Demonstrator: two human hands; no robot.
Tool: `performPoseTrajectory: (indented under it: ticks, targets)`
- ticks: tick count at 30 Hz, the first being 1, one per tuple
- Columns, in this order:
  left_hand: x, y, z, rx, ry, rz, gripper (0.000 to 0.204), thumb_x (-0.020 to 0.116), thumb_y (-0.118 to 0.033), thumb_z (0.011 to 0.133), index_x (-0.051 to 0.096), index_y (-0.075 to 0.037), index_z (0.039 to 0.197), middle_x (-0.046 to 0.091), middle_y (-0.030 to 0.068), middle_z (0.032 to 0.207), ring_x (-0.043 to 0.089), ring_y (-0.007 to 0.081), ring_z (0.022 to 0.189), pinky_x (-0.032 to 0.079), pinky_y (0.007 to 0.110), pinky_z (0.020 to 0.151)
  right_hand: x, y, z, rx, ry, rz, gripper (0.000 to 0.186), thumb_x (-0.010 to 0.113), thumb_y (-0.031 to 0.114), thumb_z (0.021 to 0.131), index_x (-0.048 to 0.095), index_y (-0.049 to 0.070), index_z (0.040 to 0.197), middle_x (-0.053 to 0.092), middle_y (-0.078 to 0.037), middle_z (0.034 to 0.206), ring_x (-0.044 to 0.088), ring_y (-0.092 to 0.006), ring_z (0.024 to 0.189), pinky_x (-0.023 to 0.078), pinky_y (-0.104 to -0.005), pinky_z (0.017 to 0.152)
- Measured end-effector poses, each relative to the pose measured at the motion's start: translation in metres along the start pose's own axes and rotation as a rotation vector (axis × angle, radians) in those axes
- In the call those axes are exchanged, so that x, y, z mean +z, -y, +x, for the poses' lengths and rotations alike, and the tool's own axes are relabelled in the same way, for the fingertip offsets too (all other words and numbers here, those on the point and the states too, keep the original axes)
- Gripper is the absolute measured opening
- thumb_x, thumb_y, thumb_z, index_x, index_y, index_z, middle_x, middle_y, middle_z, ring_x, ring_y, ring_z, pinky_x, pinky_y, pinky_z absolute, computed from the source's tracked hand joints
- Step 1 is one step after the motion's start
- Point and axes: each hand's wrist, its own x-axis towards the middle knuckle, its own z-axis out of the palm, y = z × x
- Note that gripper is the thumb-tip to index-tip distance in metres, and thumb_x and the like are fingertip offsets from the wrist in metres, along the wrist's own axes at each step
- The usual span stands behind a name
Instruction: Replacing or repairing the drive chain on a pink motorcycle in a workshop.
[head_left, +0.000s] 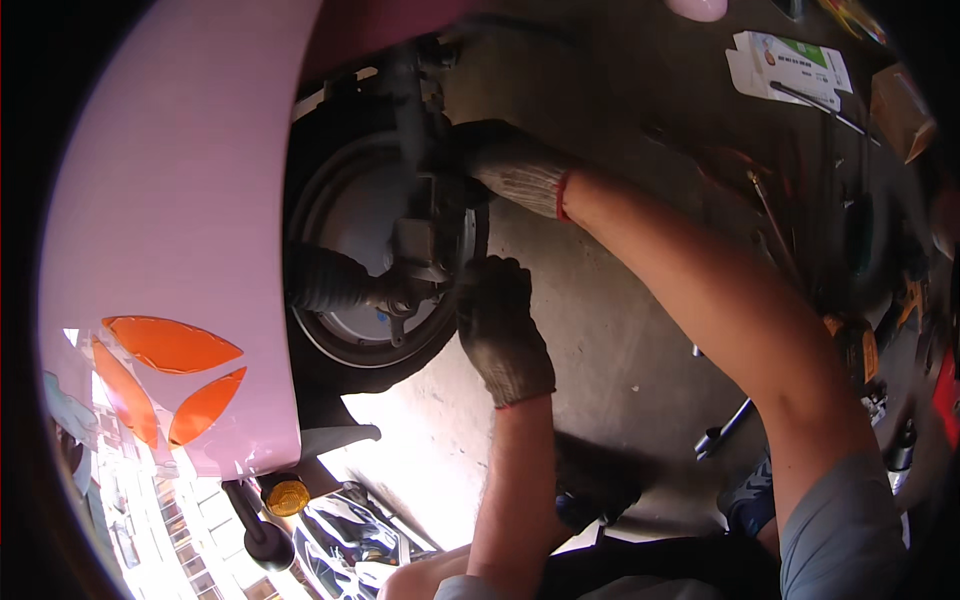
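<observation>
My left hand (pixel 504 326), in a dark work glove, is closed beside the lower right of the suspension bracket (pixel 420 240); what its fingers hold, if anything, is hidden. Higher up, my right hand (pixel 505 165), in a dark glove with pale knit and a red cuff, reaches to the upper part of the bracket, its fingers lost in shadow. Behind the bracket is a black tyre (pixel 360 380) with a grey wheel hub (pixel 350 200). A black rubber bellows (pixel 325 275) runs into the joint below the bracket.
A pink body panel (pixel 180 200) with orange shapes (pixel 170 343) fills the left, a yellow reflector (pixel 286 496) under it. On the floor at right lie an opened white box (pixel 805 65), a cardboard piece (pixel 900 110), rods (pixel 770 210), a power tool (pixel 855 345) and a bar (pixel 730 430).
</observation>
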Motion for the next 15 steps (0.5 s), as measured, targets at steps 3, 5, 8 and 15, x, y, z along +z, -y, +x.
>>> performPoseTrajectory:
  ticks: [3, 5, 8, 15]
  targets:
    - [-0.001, 0.013, 0.004, 0.162, 0.143, 0.33, 0.023, 0.056, -0.01, 0.088, 0.057, 0.001, 0.109, 0.06, 0.0117, 0.106, 0.058, 0.0218, 0.097, 0.049, 0.032, 0.084, -0.011, -0.017, -0.006, -0.007, -0.021, -0.142, 0.025, 0.057, 0.024, 0.09, 0.062, 0.001, 0.098, 0.062, -0.005, 0.086, 0.057, -0.0087, 0.072, 0.046, -0.0241, 0.067]
    - [-0.009, -0.013, 0.015, 0.232, 0.151, 0.394, 0.024, 0.056, -0.012, 0.089, 0.057, 0.0, 0.109, 0.06, 0.0111, 0.11, 0.058, 0.0228, 0.099, 0.047, 0.032, 0.086, 0.013, -0.006, 0.0, 0.008, 0.04, -0.005, 0.029, 0.058, 0.023, 0.09, 0.061, -0.002, 0.104, 0.064, -0.009, 0.091, 0.059, -0.0102, 0.078, 0.047, -0.0249, 0.072]
    - [0.002, 0.006, 0.023, 0.257, 0.205, 0.392, 0.025, 0.055, -0.016, 0.09, 0.059, -0.002, 0.11, 0.06, 0.0103, 0.115, 0.057, 0.0242, 0.102, 0.046, 0.033, 0.088, 0.001, -0.015, -0.008, -0.012, -0.114, -0.031, 0.033, 0.058, 0.028, 0.09, 0.061, -0.002, 0.103, 0.064, -0.008, 0.089, 0.059, -0.0086, 0.077, 0.046, -0.0248, 0.07]
    - [0.015, -0.01, 0.034, -0.068, 0.073, -0.132, 0.022, 0.053, -0.023, 0.092, 0.057, -0.008, 0.106, 0.057, 0.003, 0.097, 0.054, 0.0166, 0.086, 0.045, 0.029, 0.076, 0.008, -0.01, -0.002, -0.12, -0.119, -0.337, 0.042, 0.052, 0.039, 0.093, 0.061, -0.002, 0.094, 0.063, -0.003, 0.08, 0.058, -0.0098, 0.069, 0.046, -0.0277, 0.064]
